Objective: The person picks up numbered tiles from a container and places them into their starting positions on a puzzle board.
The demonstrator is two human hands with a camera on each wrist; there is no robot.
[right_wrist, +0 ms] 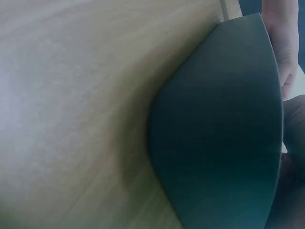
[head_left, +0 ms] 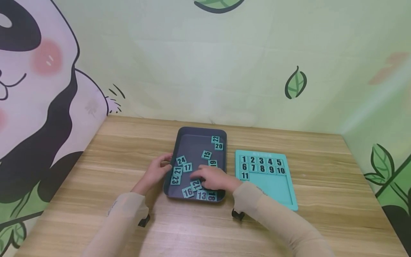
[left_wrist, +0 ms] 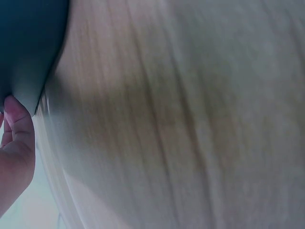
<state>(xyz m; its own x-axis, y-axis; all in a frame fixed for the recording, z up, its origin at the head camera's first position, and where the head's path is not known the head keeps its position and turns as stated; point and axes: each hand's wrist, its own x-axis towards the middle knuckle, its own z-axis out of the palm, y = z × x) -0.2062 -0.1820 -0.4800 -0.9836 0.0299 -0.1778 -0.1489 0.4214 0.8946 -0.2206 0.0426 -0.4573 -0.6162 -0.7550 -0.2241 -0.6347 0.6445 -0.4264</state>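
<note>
A dark tray (head_left: 197,144) holds loose teal number tiles, among them 24, 17, 16 and 13. My left hand (head_left: 157,169) holds the tray's left side, thumb at the rim; the left wrist view shows its fingers (left_wrist: 18,114) against the tray wall. My right hand (head_left: 213,177) reaches over the tray's right side, with index finger and thumb spread around the 12 tile (head_left: 196,185). The thumb is close to that tile's right edge; firm contact is not clear. In the right wrist view the tray's outer wall (right_wrist: 214,119) hides most of this hand.
Right of the tray lies a teal number board (head_left: 269,187), with tiles 1 to 11 set in order from its top row. Both stand on a wood-grain table (head_left: 128,137). A printed backdrop (head_left: 205,71) rises behind and at the sides.
</note>
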